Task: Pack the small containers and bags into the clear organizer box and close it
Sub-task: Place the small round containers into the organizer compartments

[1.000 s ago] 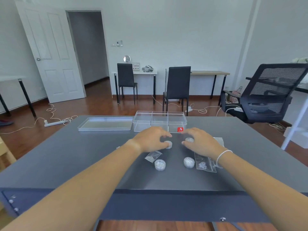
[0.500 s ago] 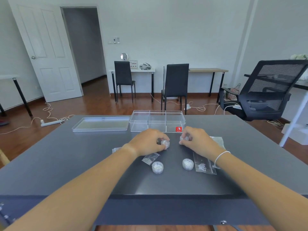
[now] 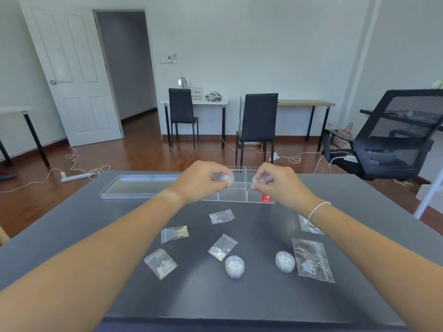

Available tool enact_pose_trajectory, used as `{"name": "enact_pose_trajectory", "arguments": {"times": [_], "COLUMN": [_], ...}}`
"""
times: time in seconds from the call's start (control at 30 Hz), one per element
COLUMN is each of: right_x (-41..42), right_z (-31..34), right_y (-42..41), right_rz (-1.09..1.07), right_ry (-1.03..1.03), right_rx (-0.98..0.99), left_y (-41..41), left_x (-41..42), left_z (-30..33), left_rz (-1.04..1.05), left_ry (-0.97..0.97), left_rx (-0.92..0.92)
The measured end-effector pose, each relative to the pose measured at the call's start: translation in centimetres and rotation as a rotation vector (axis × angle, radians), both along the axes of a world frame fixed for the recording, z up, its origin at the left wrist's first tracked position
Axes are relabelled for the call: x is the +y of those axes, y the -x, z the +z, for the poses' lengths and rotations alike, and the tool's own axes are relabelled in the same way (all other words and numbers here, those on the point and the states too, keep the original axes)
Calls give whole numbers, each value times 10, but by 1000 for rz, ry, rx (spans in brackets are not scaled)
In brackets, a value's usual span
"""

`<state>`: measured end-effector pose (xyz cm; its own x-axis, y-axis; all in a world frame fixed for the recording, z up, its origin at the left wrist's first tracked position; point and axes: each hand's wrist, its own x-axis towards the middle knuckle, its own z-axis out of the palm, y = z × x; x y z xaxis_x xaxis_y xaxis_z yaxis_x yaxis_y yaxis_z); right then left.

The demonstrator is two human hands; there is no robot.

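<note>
A clear organizer box (image 3: 233,196) with little sections stands open on the far part of the table, its flat lid (image 3: 140,188) lying just left of it. Two small round jars (image 3: 227,179) (image 3: 259,180) are held over it. Two more jars (image 3: 234,266) (image 3: 285,261) and six small clear bags (image 3: 312,259) are spread out nearer.

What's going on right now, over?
Left hand and right hand each hold a small jar above the open organizer box. Two jars, six bags remain. Nothing blocking.

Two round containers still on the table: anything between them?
Nothing: bare dark table between the left container and the right container, head view.
</note>
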<state>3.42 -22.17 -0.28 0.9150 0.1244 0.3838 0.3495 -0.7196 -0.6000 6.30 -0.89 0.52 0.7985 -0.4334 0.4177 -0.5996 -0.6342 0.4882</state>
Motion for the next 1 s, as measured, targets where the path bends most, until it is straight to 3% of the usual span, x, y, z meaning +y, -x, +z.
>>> {"name": "enact_pose_trajectory", "arguments": {"times": [0.37,1.0], "right_x": [9,1], "right_z": [13,5], "right_y": [-56,-81], "right_rz": [83,94], "right_ry": [84,10], "right_rx": [43,16], "left_y": [-59,-93], "left_x": [-7,-39], "left_z": [3,3], "left_rz": [18,106], "left_ry": [-106,-502], "left_rx": [141,141]}}
